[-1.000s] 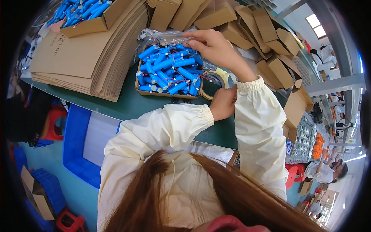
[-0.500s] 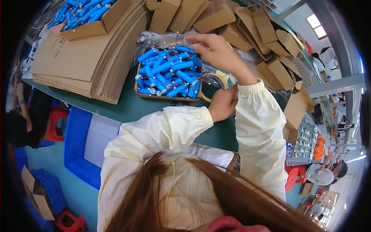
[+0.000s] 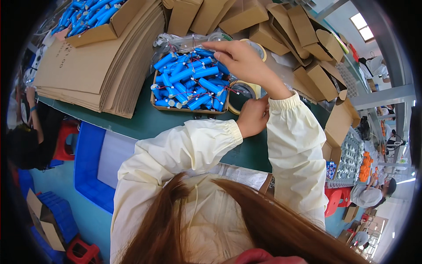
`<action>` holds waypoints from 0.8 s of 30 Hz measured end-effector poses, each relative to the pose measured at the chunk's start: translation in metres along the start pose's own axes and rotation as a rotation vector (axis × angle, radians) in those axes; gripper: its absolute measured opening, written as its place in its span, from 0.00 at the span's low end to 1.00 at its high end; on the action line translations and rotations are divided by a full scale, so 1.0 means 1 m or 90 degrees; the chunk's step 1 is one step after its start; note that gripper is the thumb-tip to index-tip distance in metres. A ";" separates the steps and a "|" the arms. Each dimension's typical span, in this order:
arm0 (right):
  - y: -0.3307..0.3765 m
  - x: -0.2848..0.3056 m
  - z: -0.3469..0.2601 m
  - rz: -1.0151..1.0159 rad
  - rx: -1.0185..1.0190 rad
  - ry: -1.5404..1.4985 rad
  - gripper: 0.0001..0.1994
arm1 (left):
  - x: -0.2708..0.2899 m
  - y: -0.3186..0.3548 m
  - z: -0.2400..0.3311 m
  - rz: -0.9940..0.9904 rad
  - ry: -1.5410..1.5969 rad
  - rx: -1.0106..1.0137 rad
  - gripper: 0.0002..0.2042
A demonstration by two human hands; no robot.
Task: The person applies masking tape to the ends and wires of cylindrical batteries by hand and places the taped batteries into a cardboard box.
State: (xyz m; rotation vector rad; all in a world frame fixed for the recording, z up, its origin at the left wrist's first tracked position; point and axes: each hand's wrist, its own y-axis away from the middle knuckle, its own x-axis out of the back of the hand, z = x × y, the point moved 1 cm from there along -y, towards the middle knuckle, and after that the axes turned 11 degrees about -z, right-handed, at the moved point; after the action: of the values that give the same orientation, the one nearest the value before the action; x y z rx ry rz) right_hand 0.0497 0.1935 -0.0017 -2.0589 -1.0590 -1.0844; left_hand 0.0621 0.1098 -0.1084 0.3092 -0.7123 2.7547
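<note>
A cardboard box [image 3: 171,110] on the green table is heaped with blue cylindrical battery packs [image 3: 187,75], which have thin red and black wires and small white connectors. My right hand [image 3: 244,64] reaches over the far right side of this heap, with index finger stretched out and thumb apart. It holds nothing that I can see. Close to my right sleeve, my left hand [image 3: 252,118] is curled closed in front of a roll of tape [image 3: 241,90]. What its fingers hold, if anything, is hidden.
Flattened cardboard sheets [image 3: 88,75] are stacked on the left, with another box of blue battery packs [image 3: 94,20] on top. Folded cardboard boxes [image 3: 246,17] line the back. A blue bin [image 3: 88,171] stands beside the table. Co-workers sit at both sides.
My right hand has moved left and slightly nearer, its fingers now over the heap's far edge. A second tape roll behind it shows more. My left hand stays nearly in place.
</note>
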 end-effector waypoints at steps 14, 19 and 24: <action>0.041 0.032 0.004 0.018 -0.030 0.017 0.18 | 0.004 -0.004 0.015 -0.014 0.056 0.041 0.17; 0.095 0.038 -0.015 0.092 0.006 -0.024 0.17 | 0.009 0.000 0.022 0.017 -0.003 -0.005 0.11; 0.148 0.039 -0.018 0.156 -0.123 -0.174 0.15 | 0.013 -0.004 0.026 0.144 -0.041 -0.169 0.09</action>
State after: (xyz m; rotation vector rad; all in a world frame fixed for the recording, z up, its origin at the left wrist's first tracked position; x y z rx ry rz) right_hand 0.1815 0.1178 0.0223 -2.4705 -0.8218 -0.8256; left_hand 0.0541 0.1026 -0.0810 0.2747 -1.1828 2.8180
